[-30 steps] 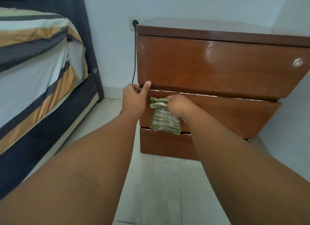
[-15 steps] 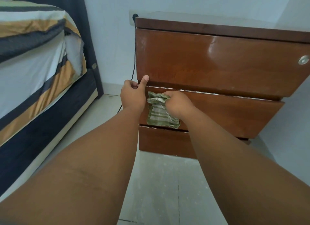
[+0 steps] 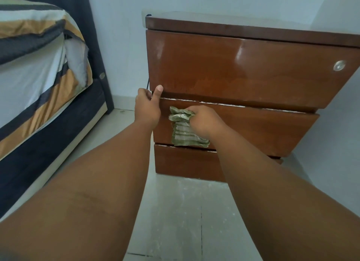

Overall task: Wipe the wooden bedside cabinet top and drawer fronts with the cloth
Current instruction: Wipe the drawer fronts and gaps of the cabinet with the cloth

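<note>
The wooden bedside cabinet (image 3: 243, 66) stands against the wall with three drawer fronts. Its middle drawer (image 3: 263, 128) sticks out a little. My right hand (image 3: 202, 120) grips a green striped cloth (image 3: 183, 132) and presses it on the left part of the middle drawer front. The cloth hangs down to that drawer's lower edge. My left hand (image 3: 148, 105) holds the cabinet's left edge at the gap above the middle drawer, thumb resting on the top drawer's lower corner. The cabinet top (image 3: 243, 25) shows only as a thin edge.
A bed (image 3: 39, 75) with striped bedding stands to the left, its dark base close to the floor. A black cable (image 3: 148, 83) runs down the wall behind the cabinet's left side. A round metal lock (image 3: 339, 65) sits on the top drawer. Pale tiled floor (image 3: 185, 212) lies below.
My view has shifted slightly. Both hands stay at the left end of the middle drawer, the cloth held in about the same spot.
</note>
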